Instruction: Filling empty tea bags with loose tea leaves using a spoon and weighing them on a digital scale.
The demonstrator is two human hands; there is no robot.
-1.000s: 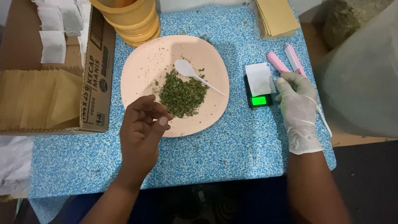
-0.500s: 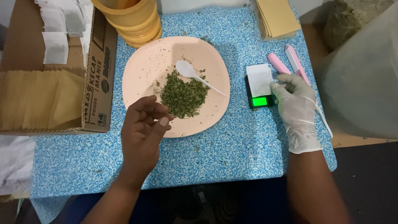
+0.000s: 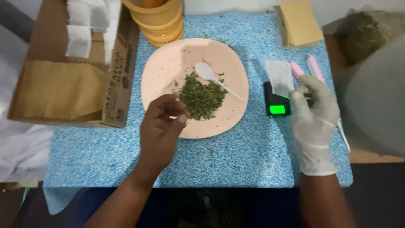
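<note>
1. Small white sachet (image 3: 280, 77), thin papery rectangle, lies on a black pocket scale (image 3: 276, 103) w/ a lit green display, on the right part of the table, just right of the plate.
2. Right hand (image 3: 314, 116) wears a white, slightly wrinkled glove; fingers (image 3: 304, 96) curl loosely at the sachet's right edge and the scale's top corner. Frame is blurred, so can't tell whether it grips the sachet or only touches it.
3. Left hand (image 3: 162, 126) is bare, hovering over the plate's near-left rim; fingers bent inward, thumb tip against fingertips in a half-closed pinch. Can't tell if anything sits in the pinch.
4. Dried green leaves (image 3: 201, 99), flaky and crumbled, form a low heap mid-plate, just beside the left fingertips.
5. Plate (image 3: 168, 59) is round, smooth, pale pink, flecked w/ leaf bits; a white plastic spoon (image 3: 214, 79) rests on it, bowl up-left, handle over the heap.
6. Table (image 3: 236, 156) has a speckled blue-white top.
7. Two pink stick-shaped tools (image 3: 310, 65) lie behind the gloved hand.
8. Tan envelopes (image 3: 300, 23) stacked at the far right; stacked yellow tubs (image 3: 162, 21) beyond the plate.
9. Cardboard box (image 3: 118, 84) at left holds white sachets and tan paper.
</note>
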